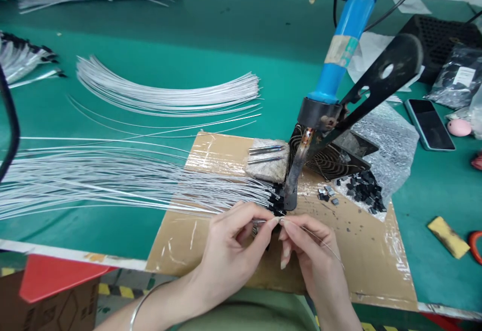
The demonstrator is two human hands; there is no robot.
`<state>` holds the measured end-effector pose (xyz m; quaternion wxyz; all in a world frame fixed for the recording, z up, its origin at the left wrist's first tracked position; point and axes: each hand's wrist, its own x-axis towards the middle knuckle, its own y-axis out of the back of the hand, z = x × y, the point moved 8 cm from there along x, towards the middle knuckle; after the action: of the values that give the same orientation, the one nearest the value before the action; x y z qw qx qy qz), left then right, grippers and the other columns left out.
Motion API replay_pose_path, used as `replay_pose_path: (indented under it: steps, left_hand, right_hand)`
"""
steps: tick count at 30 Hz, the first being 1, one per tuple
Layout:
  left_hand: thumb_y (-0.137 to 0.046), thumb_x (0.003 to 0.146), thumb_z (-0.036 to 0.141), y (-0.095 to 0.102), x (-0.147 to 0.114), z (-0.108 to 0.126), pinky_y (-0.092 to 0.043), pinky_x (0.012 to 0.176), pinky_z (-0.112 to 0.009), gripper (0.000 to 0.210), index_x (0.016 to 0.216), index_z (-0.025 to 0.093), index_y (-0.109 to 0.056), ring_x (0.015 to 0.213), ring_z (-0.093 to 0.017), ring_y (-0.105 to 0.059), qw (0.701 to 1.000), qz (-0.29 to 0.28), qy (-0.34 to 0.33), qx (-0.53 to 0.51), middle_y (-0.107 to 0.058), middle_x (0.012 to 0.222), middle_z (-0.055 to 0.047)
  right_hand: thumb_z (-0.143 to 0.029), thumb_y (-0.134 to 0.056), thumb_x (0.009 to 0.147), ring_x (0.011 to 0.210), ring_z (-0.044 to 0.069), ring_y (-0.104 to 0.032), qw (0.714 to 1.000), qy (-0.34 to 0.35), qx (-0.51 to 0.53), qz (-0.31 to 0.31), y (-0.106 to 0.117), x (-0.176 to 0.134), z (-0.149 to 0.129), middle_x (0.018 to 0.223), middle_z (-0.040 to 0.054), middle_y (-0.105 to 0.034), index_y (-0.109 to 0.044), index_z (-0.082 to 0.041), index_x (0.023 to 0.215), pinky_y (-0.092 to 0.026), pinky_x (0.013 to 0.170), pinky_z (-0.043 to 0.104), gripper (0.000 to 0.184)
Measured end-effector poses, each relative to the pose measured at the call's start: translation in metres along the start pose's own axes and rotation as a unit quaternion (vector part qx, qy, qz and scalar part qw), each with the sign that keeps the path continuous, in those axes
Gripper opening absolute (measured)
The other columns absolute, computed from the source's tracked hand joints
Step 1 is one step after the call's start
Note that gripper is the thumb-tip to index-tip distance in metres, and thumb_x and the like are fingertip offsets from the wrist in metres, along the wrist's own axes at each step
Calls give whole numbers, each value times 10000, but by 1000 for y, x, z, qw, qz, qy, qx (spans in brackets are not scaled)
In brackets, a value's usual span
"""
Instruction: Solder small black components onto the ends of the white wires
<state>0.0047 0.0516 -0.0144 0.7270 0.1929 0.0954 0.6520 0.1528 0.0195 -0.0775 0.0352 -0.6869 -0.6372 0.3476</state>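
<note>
My left hand (241,240) and my right hand (312,245) meet fingertip to fingertip above the front of the cardboard sheet (361,270). A thin wire (324,243) is pinched in my right hand, and its tail curves back over that hand. My left thumb and forefinger are closed, with a slim metal piece (259,221) showing between them; its kind is unclear. What lies right at the fingertips is too small to make out. Just behind them are the black ends (277,200) of many white wires (150,170). A blue-handled soldering iron (333,65) hangs overhead, tip downward.
Slim metal tools (265,154) lie on a grey block (267,168). Black pieces (367,190) sit on plastic wrap (395,140) to the right, beside a black fan (327,155). Beyond are a phone (431,124), a yellow sponge (448,237) and a wire bundle (169,92).
</note>
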Motion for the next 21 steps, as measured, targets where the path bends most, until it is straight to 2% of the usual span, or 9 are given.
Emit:
replay_pose_path:
  steps: [8, 14, 16, 18, 20, 21]
  left_hand:
    - [-675, 958, 129, -2, 0, 0, -273, 445, -227, 206, 774, 185, -747, 482, -82, -350, 1000, 16, 18, -4, -545, 562, 62]
    - [-661, 961, 159, -5, 0, -2, -310, 453, -218, 215, 765, 175, -749, 486, -84, -376, 998, 18, 49, -31, -589, 572, 45]
    - [-669, 963, 180, -6, -1, -7, -326, 462, -217, 208, 774, 177, -756, 493, -87, -391, 997, 8, 64, -42, -613, 589, 37]
    - [-680, 964, 207, -6, -2, -13, -326, 467, -219, 196, 787, 182, -760, 497, -91, -399, 995, 5, 79, -55, -613, 590, 36]
    - [-695, 959, 230, -6, -2, -18, -318, 469, -223, 165, 818, 186, -770, 495, -91, -392, 993, 3, 96, -66, -624, 602, 34]
    - [-699, 955, 236, -6, -2, -21, -318, 470, -225, 144, 844, 187, -777, 494, -91, -393, 992, -1, 107, -71, -643, 622, 28]
  right_hand:
    - [-388, -912, 871, 502, 74, -643, 999, 13, 45, 22, -1, -3, 8, 716, -1, -777, -903, -241, 885, -603, 497, 161, 148]
    - [-404, -913, 876, 522, 78, -674, 998, 16, 53, 37, -4, -4, 16, 739, -3, -793, -904, -260, 903, -624, 537, 171, 147]
    - [-439, -867, 919, 562, 97, -709, 999, 31, 21, 32, -1, -5, 13, 771, 15, -812, -907, -273, 941, -633, 557, 181, 173]
    - [-485, -769, 992, 615, 132, -750, 996, 76, -43, 31, 9, -7, -1, 832, 48, -836, -908, -282, 997, -651, 574, 213, 246]
    - [-464, -716, 1027, 657, 165, -777, 974, 161, -147, 62, 29, -13, -27, 920, 72, -854, -904, -288, 1050, -674, 597, 262, 258]
    - [-394, -772, 994, 652, 159, -774, 949, 203, -216, 111, 45, -16, -43, 927, 58, -856, -902, -301, 1043, -676, 610, 263, 167]
